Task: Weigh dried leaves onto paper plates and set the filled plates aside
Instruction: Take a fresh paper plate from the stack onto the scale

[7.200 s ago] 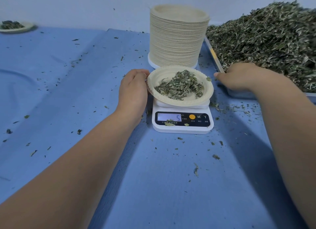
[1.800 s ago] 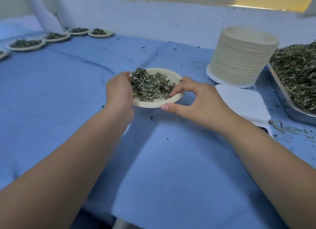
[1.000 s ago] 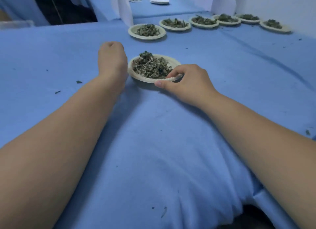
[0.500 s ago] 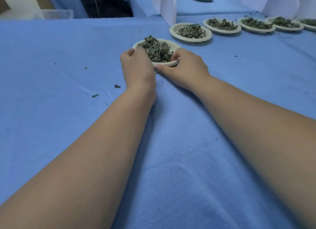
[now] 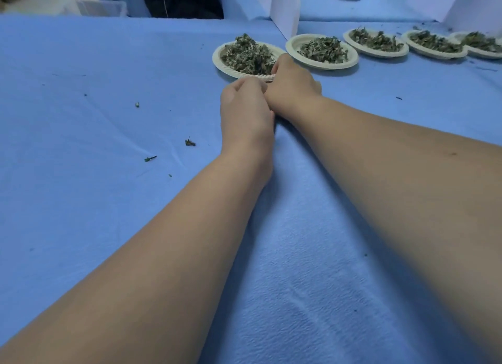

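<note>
Filled paper plate [image 5: 217, 60] sits at left end of plate row [image 5: 323, 66] on blue tabletop [image 5: 108, 119], dried leaves [image 5: 247, 55] heaped. Light, flimsy, spills if tipped; hold opposite rims, keep level. Near rim pinched by right hand [image 5: 292, 83]; left hand [image 5: 244, 110] fingers curled at rim, grip hidden behind knuckles.

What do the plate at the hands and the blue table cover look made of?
The plate looks like moulded paper pulp, matte off-white, with a crimped rim. The table cover seems soft matte blue fabric: it creases and looks finely textured.
</note>
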